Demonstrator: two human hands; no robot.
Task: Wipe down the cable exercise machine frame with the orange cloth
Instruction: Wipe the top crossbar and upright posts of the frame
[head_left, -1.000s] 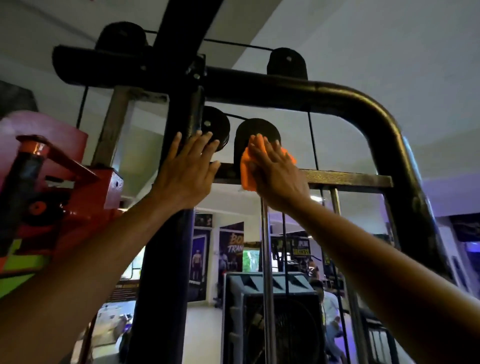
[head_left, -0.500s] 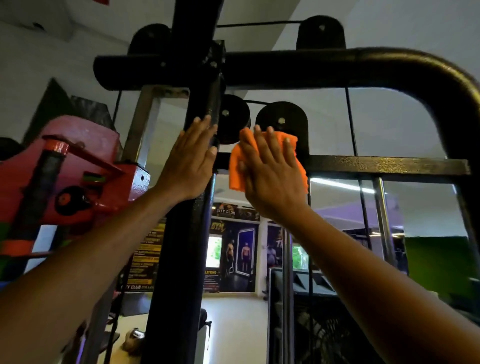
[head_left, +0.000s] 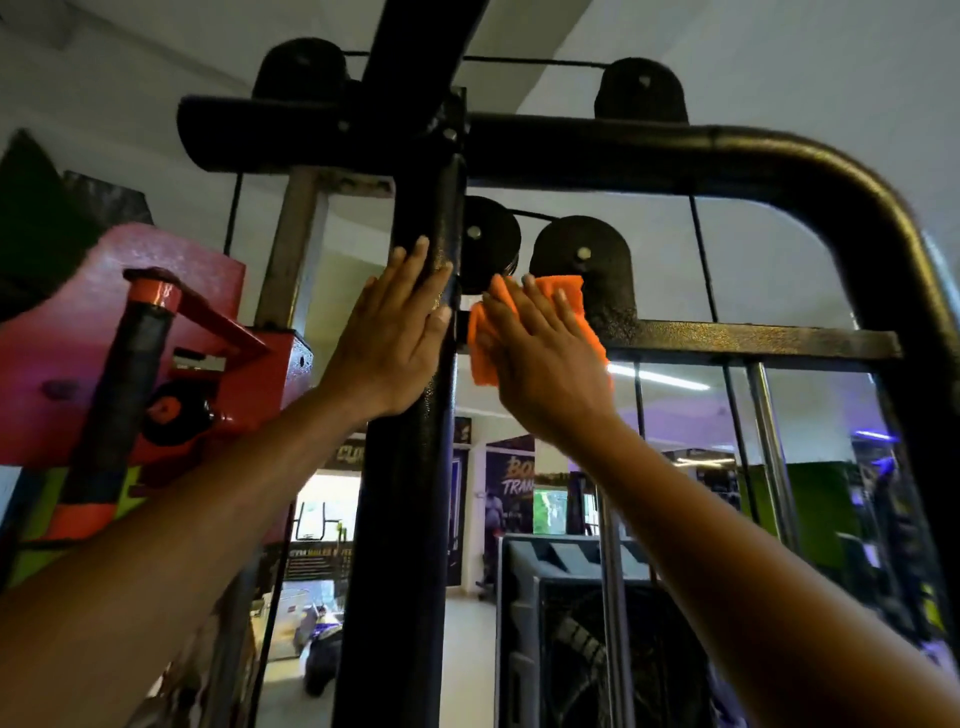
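Observation:
The black cable machine frame (head_left: 405, 519) rises through the middle, with a horizontal crossbar (head_left: 753, 338) running right and two pulleys (head_left: 582, 254) above it. My left hand (head_left: 389, 343) lies flat with straight fingers on the upright post. My right hand (head_left: 545, 358) presses the orange cloth (head_left: 480, 353) flat against the left end of the crossbar, just below the pulleys. Most of the cloth is hidden under my palm.
A curved black top tube (head_left: 779, 161) arches over to the right. Red gym equipment (head_left: 171, 343) stands close on the left. Chrome guide rods (head_left: 613, 597) and thin cables hang below the crossbar, with a black weight stack housing (head_left: 561, 623) behind them.
My right hand has slid the cloth left along the crossbar toward the upright post. My left hand stays flat on the post. The view has shifted a little.

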